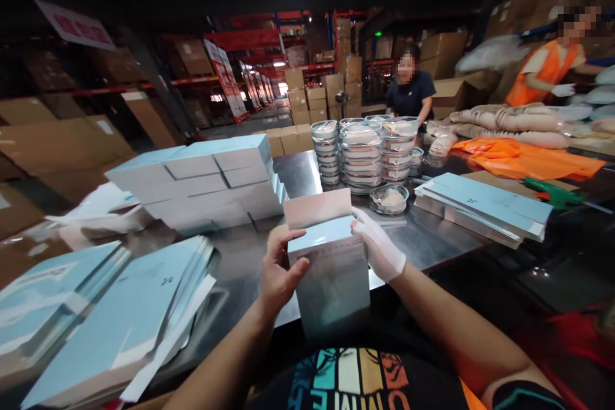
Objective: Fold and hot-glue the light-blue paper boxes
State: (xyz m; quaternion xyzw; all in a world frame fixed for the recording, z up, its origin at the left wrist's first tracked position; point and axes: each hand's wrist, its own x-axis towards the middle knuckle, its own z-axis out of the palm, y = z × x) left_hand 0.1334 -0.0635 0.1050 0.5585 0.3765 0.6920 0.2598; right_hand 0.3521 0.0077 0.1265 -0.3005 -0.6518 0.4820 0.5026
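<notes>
A light blue cardboard box (pixel 331 282) stands upright at the table's front edge, close to my body. Its far flap (pixel 318 207) is raised, showing a pale inner side. My bare left hand (pixel 283 266) grips the box's left side, with thumb and fingers at the top edge. On the opposite side, my right hand (pixel 378 245), in a white glove, is closed round the upper right corner. Behind the box, to the right, a single lidded glass container (pixel 389 198) sits beside stacked glass containers (pixel 361 154).
Finished-looking blue boxes (pixel 211 179) are stacked at the back left. Flat blue cartons (pixel 120 307) lie front left, more flat cartons (pixel 485 202) at right. A green glue gun (pixel 550 193) and orange cloth (pixel 528 157) lie beyond. Two people work behind the table.
</notes>
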